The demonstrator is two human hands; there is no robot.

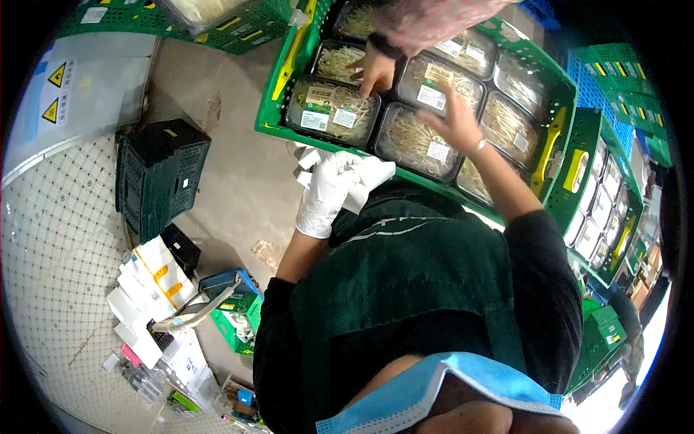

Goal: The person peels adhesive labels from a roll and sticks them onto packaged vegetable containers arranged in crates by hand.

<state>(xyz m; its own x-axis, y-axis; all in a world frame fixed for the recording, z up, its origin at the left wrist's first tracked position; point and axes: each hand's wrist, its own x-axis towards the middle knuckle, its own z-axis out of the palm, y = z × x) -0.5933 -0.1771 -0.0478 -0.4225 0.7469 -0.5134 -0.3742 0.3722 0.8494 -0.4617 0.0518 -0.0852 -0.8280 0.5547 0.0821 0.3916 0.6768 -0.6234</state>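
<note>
My left hand (327, 189), in a white glove, is closed on a strip of white labels (374, 172) in front of my apron, beside the near edge of a green crate (269, 108). My bare right hand (460, 124) is over the crate with its fingers apart and nothing visible in it. Below it lie a labelled pack of bean sprouts (405, 137) and a pack with a brown and a white label (426, 72). Whether my fingertips touch either pack is unclear. Another person's hand (376, 70) reaches in beside a double-labelled sprout pack (329, 108).
A pink sleeve (441, 22) crosses the crate's far side. To the right stands another green crate of packs (596, 195). Dark stacked crates (163, 173) are on the floor at left, near white foam boxes (155, 275) and a small green basket (231, 333).
</note>
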